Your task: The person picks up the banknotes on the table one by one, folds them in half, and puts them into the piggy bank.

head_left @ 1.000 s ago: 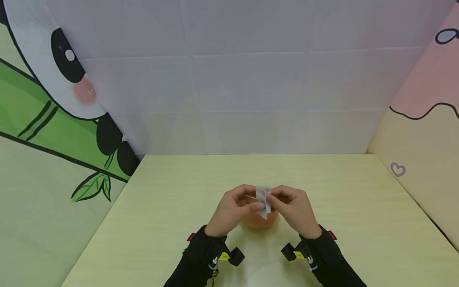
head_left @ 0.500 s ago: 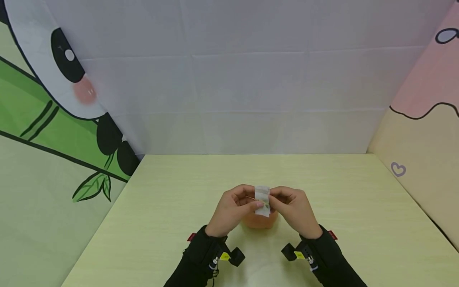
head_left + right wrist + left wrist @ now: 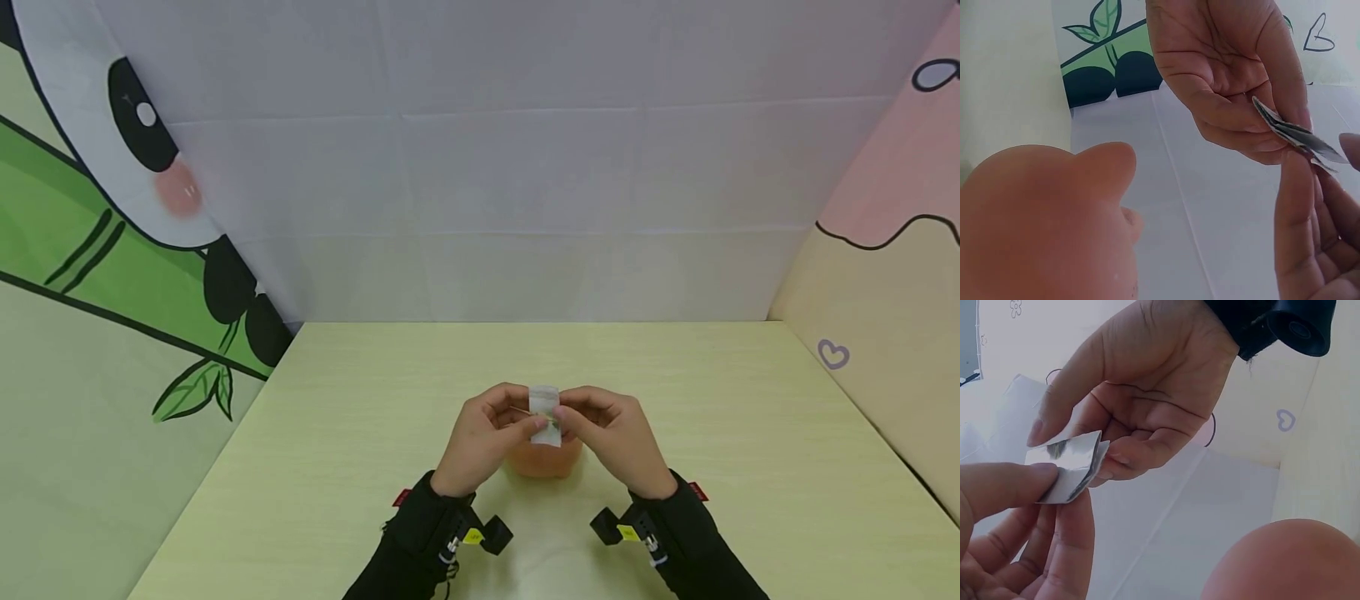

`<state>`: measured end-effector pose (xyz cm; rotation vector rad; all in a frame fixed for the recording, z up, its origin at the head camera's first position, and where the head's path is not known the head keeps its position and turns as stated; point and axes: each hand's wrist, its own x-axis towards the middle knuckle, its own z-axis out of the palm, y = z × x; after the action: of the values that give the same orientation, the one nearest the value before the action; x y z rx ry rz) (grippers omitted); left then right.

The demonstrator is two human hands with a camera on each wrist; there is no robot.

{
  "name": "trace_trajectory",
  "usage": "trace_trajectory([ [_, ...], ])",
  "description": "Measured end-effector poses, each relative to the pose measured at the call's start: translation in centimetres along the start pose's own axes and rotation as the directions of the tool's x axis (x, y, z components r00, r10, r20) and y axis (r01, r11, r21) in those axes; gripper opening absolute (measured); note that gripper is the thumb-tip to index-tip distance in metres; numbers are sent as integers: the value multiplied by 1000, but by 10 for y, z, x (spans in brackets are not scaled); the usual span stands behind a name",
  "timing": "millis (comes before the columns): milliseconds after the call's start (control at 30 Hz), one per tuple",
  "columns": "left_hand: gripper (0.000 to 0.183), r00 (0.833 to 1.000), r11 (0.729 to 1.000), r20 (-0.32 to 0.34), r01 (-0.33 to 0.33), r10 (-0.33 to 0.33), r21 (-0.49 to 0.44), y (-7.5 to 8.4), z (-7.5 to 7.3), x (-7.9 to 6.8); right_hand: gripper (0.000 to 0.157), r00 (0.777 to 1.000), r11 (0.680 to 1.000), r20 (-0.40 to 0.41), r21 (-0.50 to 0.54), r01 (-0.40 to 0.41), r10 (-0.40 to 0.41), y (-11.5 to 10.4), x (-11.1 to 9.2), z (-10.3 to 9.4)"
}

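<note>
A small folded packet (image 3: 544,403), white with faint print in the head view, is held up between both hands. In the left wrist view its shiny silver side (image 3: 1072,459) shows, with layered edges at one end. My left hand (image 3: 487,433) pinches it with the thumb in front and fingers behind. From the other side my right hand (image 3: 615,433) holds its edge between thumb and fingers. Seen edge-on in the right wrist view, the packet's layers (image 3: 1297,135) stand slightly apart. Below the hands is an orange-pink pig-shaped figure (image 3: 542,462), its top hidden behind them in the head view.
The pig figure's rounded body (image 3: 1041,231) and ear fill the lower left of the right wrist view. A pale wooden table (image 3: 375,375) lies beneath. White cloth (image 3: 480,208) stands behind, with cartoon-printed panels (image 3: 112,433) at the sides.
The packet had a slanted, pointed lower end a second ago; now it hangs as a flatter strip, shifted slightly left. Both hands stay almost in place, with small finger movements.
</note>
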<state>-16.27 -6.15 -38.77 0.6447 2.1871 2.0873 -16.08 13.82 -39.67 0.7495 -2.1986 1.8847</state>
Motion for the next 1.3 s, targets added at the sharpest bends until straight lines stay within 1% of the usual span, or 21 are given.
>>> trace_trajectory([
  [300, 26, 1000, 1000, -6, -18, 18, -2, 2, 0, -1, 13, 999, 999, -5, -4, -35, 35, 2, 1, 0],
  [567, 24, 1000, 1000, -6, -15, 15, 9, 2, 1, -1, 10, 1000, 1000, -1, 12, -12, 12, 2, 2, 0],
  [800, 23, 1000, 1000, -2, -22, 22, 5, 1, 0, -1, 8, 1000, 1000, -14, -7, 14, -15, 2, 2, 2],
  [967, 22, 999, 999, -26, -32, 32, -2, 2, 0, -1, 7, 999, 999, -27, -31, 22, -23, 3, 1, 4],
  [1133, 21, 998, 1000, -58, -26, 26, 9, 1, -1, -1, 7, 999, 999, -19, -24, 26, -27, 3, 1, 5],
  [1300, 20, 997, 1000, -70, -17, 18, 13, 2, 0, -1, 7, 1000, 1000, -4, -7, 31, -31, 4, 1, 4],
])
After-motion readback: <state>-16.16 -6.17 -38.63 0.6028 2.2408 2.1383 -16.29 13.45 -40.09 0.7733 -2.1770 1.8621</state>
